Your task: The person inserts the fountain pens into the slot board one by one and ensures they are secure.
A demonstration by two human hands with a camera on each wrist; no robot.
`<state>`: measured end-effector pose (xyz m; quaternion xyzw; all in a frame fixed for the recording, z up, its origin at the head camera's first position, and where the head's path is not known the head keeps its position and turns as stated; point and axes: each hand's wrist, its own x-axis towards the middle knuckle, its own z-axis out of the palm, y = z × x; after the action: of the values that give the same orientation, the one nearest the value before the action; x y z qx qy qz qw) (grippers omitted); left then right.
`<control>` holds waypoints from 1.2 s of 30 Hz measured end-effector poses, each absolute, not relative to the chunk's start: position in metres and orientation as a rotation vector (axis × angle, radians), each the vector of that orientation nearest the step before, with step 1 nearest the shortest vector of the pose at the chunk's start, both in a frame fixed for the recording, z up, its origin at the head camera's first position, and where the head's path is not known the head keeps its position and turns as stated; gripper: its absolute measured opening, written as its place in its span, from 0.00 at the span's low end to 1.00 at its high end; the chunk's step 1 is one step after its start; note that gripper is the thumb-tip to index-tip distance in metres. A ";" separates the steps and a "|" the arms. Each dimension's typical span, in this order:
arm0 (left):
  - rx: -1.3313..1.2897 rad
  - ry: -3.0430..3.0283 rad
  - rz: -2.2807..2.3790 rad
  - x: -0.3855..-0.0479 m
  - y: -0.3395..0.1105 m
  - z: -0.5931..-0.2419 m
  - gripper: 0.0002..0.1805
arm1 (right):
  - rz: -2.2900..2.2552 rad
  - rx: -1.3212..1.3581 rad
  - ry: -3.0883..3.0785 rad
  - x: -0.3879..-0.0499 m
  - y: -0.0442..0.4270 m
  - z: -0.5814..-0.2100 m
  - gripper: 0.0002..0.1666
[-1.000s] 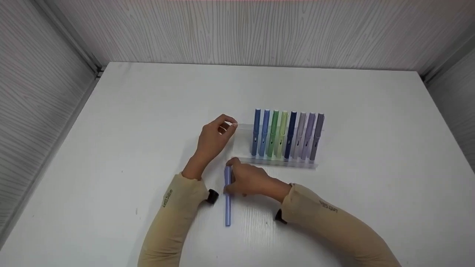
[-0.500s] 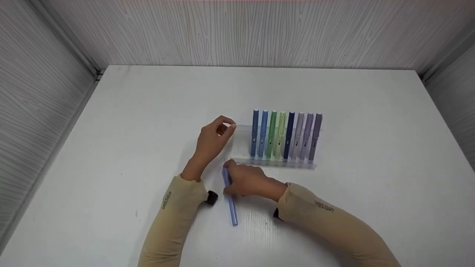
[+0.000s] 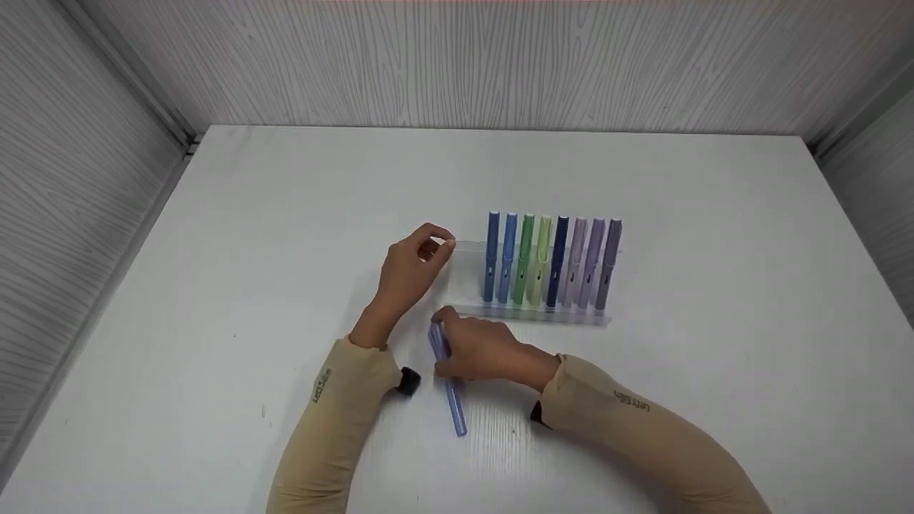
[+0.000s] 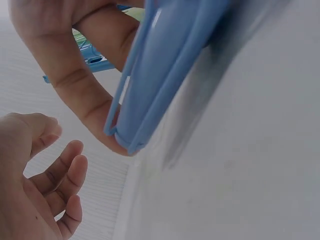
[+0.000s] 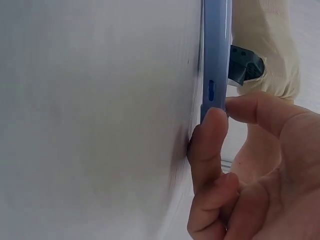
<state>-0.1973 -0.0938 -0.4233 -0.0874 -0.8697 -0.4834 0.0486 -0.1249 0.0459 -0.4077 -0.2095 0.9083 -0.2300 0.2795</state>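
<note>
A light-blue capped pen (image 3: 455, 410) lies slanted on the table in front of the rack. My right hand (image 3: 478, 346) grips its capped end between thumb and fingers. In the right wrist view the pen barrel (image 5: 217, 45) runs up from the fingertips, close to the tabletop. The left wrist view shows the cap and clip (image 4: 155, 75) under the right hand's curled finger. My left hand (image 3: 410, 270) pinches the upper left corner of a clear pen rack (image 3: 468, 278). Several pens (image 3: 540, 264) in blue, green, yellow-green, navy and purple stand in a row on it.
The white tabletop (image 3: 214, 285) spreads around the rack and arms. Wood-grain panels (image 3: 457, 64) border it at the back and both sides. Black wrist devices (image 3: 408, 381) sit at the sleeve cuffs. The rack's left part holds no pen.
The held pen has turned: its near end has swung to the right, from pointing straight toward me to a slant. The left hand and the rack stay nearly in place.
</note>
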 end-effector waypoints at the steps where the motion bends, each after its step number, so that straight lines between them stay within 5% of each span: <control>1: -0.268 -2.650 -1.473 -0.197 -0.094 -0.423 0.09 | -0.626 -0.552 2.426 -0.125 0.047 -0.407 0.41; 36: -0.294 -2.659 -1.451 -0.198 -0.095 -0.423 0.10 | -1.072 -0.701 2.506 -0.119 0.083 -0.361 0.41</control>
<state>-0.1980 -0.0945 -0.4233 -0.0964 -0.8726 -0.4762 0.0490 -0.1191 0.0834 -0.3606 -0.2459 0.8786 -0.3758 0.1627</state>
